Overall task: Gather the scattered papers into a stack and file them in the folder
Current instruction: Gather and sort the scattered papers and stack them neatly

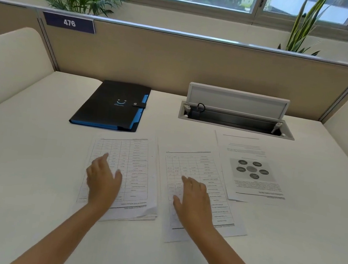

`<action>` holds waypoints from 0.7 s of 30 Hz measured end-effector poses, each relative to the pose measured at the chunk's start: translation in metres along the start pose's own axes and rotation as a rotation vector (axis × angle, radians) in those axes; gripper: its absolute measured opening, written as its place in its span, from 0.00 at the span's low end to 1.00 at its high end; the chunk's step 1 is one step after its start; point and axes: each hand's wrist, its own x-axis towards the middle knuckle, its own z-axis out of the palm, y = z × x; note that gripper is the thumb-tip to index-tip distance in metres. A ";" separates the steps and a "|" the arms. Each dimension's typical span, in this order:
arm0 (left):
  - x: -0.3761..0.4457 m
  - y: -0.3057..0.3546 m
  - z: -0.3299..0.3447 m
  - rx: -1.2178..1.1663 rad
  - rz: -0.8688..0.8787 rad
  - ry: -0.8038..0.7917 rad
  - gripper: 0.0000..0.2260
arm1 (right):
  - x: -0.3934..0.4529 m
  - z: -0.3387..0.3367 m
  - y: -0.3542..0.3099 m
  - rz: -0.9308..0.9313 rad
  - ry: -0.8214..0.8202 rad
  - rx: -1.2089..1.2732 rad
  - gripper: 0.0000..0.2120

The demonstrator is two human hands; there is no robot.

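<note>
Printed papers lie spread on the white desk. A small pile with a table print lies at centre left, and my left hand rests flat on it, fingers apart. Beside it a second table sheet lies under my right hand, also flat and open. A sheet with a circle diagram lies further right, untouched. The black folder with blue tabs lies closed, snap strap fastened, behind the left pile.
An open cable hatch with plugs sits in the desk at the back right. A beige partition with the tag 476 closes the far edge. Cream side screens stand left and right. Plants stand behind the partition.
</note>
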 end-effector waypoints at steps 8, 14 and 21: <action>-0.076 0.073 0.048 0.025 0.593 -0.530 0.35 | 0.011 -0.043 0.093 0.299 0.049 -0.140 0.30; -0.087 0.061 0.056 0.284 0.684 -0.685 0.37 | 0.006 -0.046 0.133 0.440 -0.049 0.057 0.35; -0.081 0.063 0.067 0.417 0.819 -0.763 0.34 | -0.005 -0.045 0.128 0.438 0.152 0.168 0.19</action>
